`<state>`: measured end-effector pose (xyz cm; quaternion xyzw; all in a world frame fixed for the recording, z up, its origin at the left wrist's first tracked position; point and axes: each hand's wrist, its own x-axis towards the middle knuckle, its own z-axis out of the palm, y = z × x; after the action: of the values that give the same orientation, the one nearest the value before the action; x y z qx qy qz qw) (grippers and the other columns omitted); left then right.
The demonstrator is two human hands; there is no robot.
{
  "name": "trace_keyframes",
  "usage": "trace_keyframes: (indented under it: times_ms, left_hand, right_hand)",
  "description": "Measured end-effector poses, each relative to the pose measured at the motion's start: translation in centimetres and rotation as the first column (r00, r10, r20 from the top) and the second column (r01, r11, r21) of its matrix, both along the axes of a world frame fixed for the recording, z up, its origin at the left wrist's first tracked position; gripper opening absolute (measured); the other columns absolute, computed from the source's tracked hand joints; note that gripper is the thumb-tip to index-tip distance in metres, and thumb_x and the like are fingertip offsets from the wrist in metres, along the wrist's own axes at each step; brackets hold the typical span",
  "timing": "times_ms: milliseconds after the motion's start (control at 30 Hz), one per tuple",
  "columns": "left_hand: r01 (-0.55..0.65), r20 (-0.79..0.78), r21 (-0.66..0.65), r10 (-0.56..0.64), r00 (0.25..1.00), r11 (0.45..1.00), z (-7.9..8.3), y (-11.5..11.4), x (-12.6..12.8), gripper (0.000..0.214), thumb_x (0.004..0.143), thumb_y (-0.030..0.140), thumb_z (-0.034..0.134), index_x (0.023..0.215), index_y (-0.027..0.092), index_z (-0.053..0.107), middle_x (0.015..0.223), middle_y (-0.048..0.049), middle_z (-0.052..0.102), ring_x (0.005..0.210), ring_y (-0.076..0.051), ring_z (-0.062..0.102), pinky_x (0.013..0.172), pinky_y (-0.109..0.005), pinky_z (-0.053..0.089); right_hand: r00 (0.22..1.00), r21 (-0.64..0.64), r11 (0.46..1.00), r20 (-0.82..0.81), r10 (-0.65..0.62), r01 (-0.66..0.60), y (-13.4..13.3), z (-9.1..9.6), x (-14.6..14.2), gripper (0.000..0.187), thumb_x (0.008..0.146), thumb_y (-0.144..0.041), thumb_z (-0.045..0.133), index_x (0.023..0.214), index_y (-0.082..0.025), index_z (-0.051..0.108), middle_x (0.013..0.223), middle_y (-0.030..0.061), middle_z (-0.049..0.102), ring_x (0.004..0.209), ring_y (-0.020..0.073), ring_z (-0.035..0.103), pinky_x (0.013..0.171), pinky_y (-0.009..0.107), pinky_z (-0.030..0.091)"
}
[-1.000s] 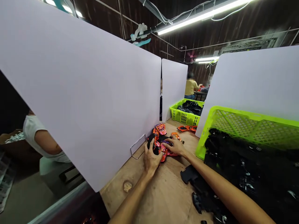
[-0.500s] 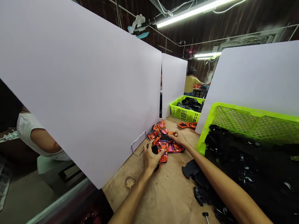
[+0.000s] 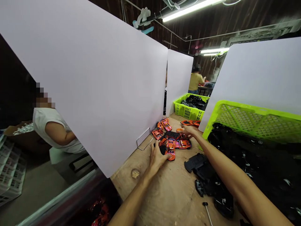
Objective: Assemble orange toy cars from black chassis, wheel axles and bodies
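Note:
A cluster of shiny orange toy cars [image 3: 170,150] lies on the wooden tabletop, some upright, others showing black undersides. My left hand [image 3: 157,157] curves around the near left side of the cluster, its thumb on the front end of one toy car and its fingers by a black underside. Just beyond, my right hand [image 3: 190,130] stretches out low over the table with fingers extended, beside a small orange piece [image 3: 180,130]. More orange toy cars [image 3: 188,122] lie behind it. What its fingertips touch is partly hidden.
Tall white panels [image 3: 117,78] border the work area. On the right stands a lime-green crate [image 3: 258,112] of black parts; another green crate [image 3: 188,112] is farther back. Loose black car bases [image 3: 197,162], a screwdriver [image 3: 207,212] and a wire stand [image 3: 144,138] rest on the table. Two people sit nearby.
My right hand has moved off the cluster, away and to the right. My left hand stays against the cars. The view has shifted a little left.

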<state>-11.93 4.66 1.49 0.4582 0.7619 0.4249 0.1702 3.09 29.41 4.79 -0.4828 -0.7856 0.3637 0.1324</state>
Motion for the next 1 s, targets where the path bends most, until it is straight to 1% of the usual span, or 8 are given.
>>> trace_keyframes:
  times_ms: [100, 200, 400, 500, 600, 700, 900, 1000]
  left_hand:
    - [0.032, -0.021, 0.017, -0.032, 0.999, 0.999, 0.2, -0.1, 0.3, 0.104, 0.059, 0.037, 0.096, 0.148, 0.030, 0.042, 0.147, -0.0131, 0.044, 0.139, -0.036, 0.051, 0.110, -0.045, 0.046]
    - [0.076, -0.070, -0.071, -0.081, 0.994, 0.995, 0.9, -0.1, 1.0, 0.110, 0.060, 0.042, 0.096, 0.155, 0.034, 0.040, 0.156, -0.0160, 0.036, 0.142, -0.043, 0.048, 0.110, -0.050, 0.046]
    - [0.097, -0.105, -0.126, -0.110, 0.988, 0.987, 1.0, -0.8, 1.6, 0.109, 0.066, 0.048, 0.091, 0.161, 0.036, 0.038, 0.148, -0.0159, 0.044, 0.134, -0.041, 0.056, 0.106, -0.047, 0.049]
    - [0.097, -0.108, -0.122, -0.110, 0.988, 0.988, 0.6, -1.2, 1.6, 0.111, 0.066, 0.050, 0.090, 0.162, 0.038, 0.035, 0.153, -0.0149, 0.042, 0.136, -0.040, 0.055, 0.105, -0.046, 0.050]
    - [0.086, -0.117, -0.125, -0.100, 0.988, 0.989, 0.6, -1.4, 1.6, 0.107, 0.068, 0.051, 0.089, 0.160, 0.037, 0.037, 0.157, -0.0154, 0.038, 0.139, -0.040, 0.052, 0.106, -0.046, 0.049]
    - [0.077, -0.133, -0.134, -0.095, 0.987, 0.988, 0.6, -1.5, 1.7, 0.099, 0.072, 0.053, 0.086, 0.158, 0.036, 0.042, 0.159, -0.0157, 0.037, 0.139, -0.040, 0.053, 0.107, -0.048, 0.048]
    - [0.085, -0.201, -0.160, -0.117, 0.973, 0.984, 0.7, -1.7, 2.0, 0.087, 0.080, 0.059, 0.078, 0.157, 0.033, 0.046, 0.155, -0.0163, 0.043, 0.136, -0.040, 0.055, 0.108, -0.049, 0.050]
    - [0.074, -0.229, -0.188, -0.117, 0.967, 0.979, 1.1, -1.7, 2.1, 0.090, 0.081, 0.067, 0.072, 0.159, 0.033, 0.042, 0.156, -0.0164, 0.042, 0.135, -0.042, 0.056, 0.106, -0.053, 0.051]
  right_hand:
    - [0.994, -0.085, 0.996, 0.105, -0.004, 0.013, -0.7, 0.0, 0.3, 0.033, 0.102, -0.037, 0.065, 0.131, -0.020, 0.064, 0.134, 0.0103, 0.065, 0.111, 0.0238, 0.068, 0.095, 0.045, 0.060]
    - [0.993, -0.133, 0.991, 0.121, 0.001, 0.015, -1.5, 0.5, 0.5, 0.032, 0.103, -0.037, 0.064, 0.130, -0.021, 0.065, 0.135, 0.0100, 0.064, 0.113, 0.0242, 0.067, 0.096, 0.045, 0.059]
    - [1.000, -0.241, 0.971, -0.004, -0.009, 0.007, -1.2, 4.6, 1.2, 0.035, 0.101, -0.037, 0.067, 0.130, -0.017, 0.063, 0.130, 0.0096, 0.066, 0.108, 0.0238, 0.069, 0.091, 0.045, 0.061]
    - [0.990, -0.316, 0.948, -0.144, -0.004, -0.042, -1.5, 7.2, 1.9, 0.031, 0.101, -0.032, 0.067, 0.127, -0.017, 0.064, 0.116, 0.0080, 0.071, 0.087, 0.0170, 0.071, 0.073, 0.031, 0.061]
    - [0.957, -0.403, 0.906, -0.289, 0.006, -0.127, -4.0, 8.8, 3.7, 0.030, 0.096, -0.025, 0.068, 0.126, -0.019, 0.066, 0.105, 0.0068, 0.076, 0.069, 0.0112, 0.066, 0.052, 0.018, 0.048]
    - [0.918, -0.461, 0.868, -0.396, -0.014, -0.185, -8.6, 9.1, 7.5, 0.035, 0.092, -0.028, 0.070, 0.127, -0.021, 0.068, 0.106, 0.0077, 0.077, 0.073, 0.0123, 0.067, 0.048, 0.016, 0.045]
    - [0.869, -0.627, 0.762, -0.456, -0.190, -0.163, -18.8, 8.4, 19.4, 0.035, 0.091, -0.036, 0.070, 0.119, -0.015, 0.073, 0.106, 0.0141, 0.077, 0.073, 0.0135, 0.067, 0.038, 0.013, 0.033]
    - [0.875, -0.600, 0.800, -0.391, -0.284, -0.008, -22.5, 8.3, 24.4, 0.038, 0.094, -0.040, 0.067, 0.122, -0.015, 0.071, 0.110, 0.0161, 0.078, 0.078, 0.0151, 0.070, 0.044, 0.014, 0.040]
